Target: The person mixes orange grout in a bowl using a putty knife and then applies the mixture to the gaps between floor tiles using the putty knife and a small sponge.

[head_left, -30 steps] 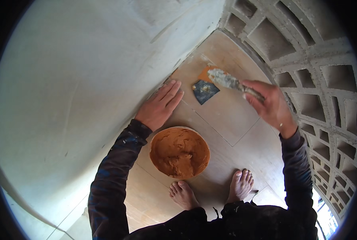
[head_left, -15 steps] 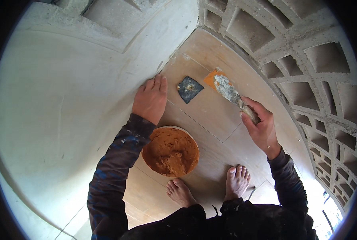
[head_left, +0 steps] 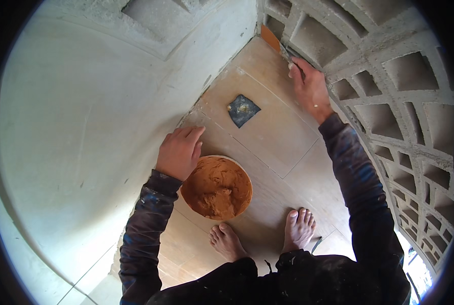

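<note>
Clasping an orange-bladed putty knife (head_left: 271, 38) in the right grip (head_left: 310, 91), holding the left grip (head_left: 177, 153) loosely unclenched near a paste-filled bucket (head_left: 238, 163).

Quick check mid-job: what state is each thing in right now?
Left hand: palm down beside the wall, fingers slightly bent, nothing visibly held.
Right hand: closed around the putty knife's handle.
Putty knife: orange on its blade, at the far corner; contact unclear.
Bucket: upright, uncovered, holding paste.
Orange paste: lumpy, uneven surface.
Dark scrap: lying on the tiled floor, pale smears on top.
</note>
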A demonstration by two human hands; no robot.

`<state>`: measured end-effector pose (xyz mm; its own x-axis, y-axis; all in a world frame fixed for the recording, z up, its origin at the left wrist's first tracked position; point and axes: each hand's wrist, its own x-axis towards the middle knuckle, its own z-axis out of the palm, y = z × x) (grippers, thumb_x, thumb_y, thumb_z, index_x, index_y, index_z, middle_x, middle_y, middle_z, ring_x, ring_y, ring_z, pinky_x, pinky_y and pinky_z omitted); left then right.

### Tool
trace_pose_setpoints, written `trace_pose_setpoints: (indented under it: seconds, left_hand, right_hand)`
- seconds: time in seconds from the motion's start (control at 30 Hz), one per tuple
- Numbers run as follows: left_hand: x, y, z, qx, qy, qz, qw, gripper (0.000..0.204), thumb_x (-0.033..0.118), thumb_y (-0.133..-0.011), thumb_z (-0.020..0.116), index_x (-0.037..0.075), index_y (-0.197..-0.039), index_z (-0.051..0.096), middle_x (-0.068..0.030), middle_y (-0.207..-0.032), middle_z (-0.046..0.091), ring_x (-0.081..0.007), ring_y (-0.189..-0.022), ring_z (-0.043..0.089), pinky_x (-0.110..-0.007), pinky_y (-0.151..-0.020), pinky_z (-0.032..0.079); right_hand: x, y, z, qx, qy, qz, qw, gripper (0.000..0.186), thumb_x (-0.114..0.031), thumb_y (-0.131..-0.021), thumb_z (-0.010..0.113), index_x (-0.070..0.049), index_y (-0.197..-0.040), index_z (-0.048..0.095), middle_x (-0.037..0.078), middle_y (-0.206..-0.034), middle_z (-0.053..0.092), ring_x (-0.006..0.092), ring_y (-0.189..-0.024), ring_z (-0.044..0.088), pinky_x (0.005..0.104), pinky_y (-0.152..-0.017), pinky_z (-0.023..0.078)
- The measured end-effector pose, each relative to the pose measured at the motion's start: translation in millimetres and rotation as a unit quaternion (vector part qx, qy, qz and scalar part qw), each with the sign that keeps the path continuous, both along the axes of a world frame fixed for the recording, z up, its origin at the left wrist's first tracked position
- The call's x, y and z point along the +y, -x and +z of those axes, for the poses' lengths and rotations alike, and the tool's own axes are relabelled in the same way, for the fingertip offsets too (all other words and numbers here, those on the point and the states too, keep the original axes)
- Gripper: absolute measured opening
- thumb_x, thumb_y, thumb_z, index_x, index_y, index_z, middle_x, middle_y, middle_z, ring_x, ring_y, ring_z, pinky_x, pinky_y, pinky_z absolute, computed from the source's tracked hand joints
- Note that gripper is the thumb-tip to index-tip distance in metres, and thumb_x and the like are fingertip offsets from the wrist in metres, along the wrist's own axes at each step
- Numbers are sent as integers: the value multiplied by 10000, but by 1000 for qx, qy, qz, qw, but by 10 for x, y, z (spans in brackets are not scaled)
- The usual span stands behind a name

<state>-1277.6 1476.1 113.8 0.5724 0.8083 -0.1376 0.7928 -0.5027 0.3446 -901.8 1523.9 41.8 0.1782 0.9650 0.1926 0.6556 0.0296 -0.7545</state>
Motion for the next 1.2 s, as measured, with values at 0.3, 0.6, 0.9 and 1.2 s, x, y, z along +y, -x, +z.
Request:
trace_pose_setpoints:
  seconds: [0.3, 0.6, 0.9, 1.2]
  left_hand:
    - [38, -109, -88, -37, 8, -6, 999, 361, 67, -934, 655, 84, -1294, 651, -129, -1158, 701, -374, -1045, 652, -477, -904, 529]
    - [108, -250, -116, -58, 1, -13, 998, 334, 89, -951, 642, 95, -1284, 657, -129, -1152, 713, -373, -1052, 657, -476, -900, 532]
    - [60, -201, -78, -67, -23, -14, 997, 279, 115, -938, 649, 87, -1215, 669, -119, -1053, 704, -356, -1006, 655, -481, -872, 531]
    - [49, -312, -107, -55, 18, -10, 998, 289, 102, -956, 643, 93, -1243, 678, -138, -1113, 712, -382, -1025, 659, -487, -879, 535]
  right_hand:
    - [50, 39, 48, -17, 16, -16, 1000, 292, -238, -1017, 644, -43, -1215, 733, 279, -938, 717, 477, -884, 697, 481, -798, 561]
    - [-81, 103, -40, -67, -39, -32, 996, 246, -212, -993, 664, -46, -1152, 752, 272, -941, 713, 477, -878, 693, 516, -784, 565]
    - [-28, 107, -47, -84, -75, -25, 993, 248, -227, -1003, 657, -60, -1159, 754, 270, -962, 718, 469, -874, 699, 517, -772, 572]
    - [62, 189, 43, -24, -36, -41, 998, 231, -202, -994, 675, -52, -1152, 752, 273, -910, 708, 468, -865, 700, 516, -768, 568]
